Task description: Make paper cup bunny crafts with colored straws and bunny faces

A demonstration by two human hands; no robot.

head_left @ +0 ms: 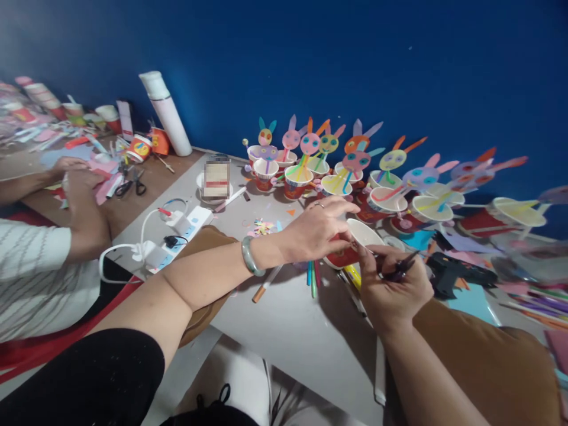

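Observation:
A red paper cup (366,232) with a white inside is between my hands, partly hidden by them. My left hand (317,231) is at the cup's left side, its thumb and fingers closing on it near the rim. Around a dark, slim, pointed tool (400,267) my right hand (394,290) is closed, its thumb tip close to the cup; the tool's kind is unclear. Behind stand several paper cups (298,182) with rabbit faces (309,143) of coloured paper. Coloured pens (313,278) lie below my left hand.
At left a power strip (180,239) with plugged cables lies near my forearm. A black glue gun (457,275) is right of my right hand. A white bottle (166,115) stands by the blue wall. Another person's hands (80,174) work beside scissors (132,184).

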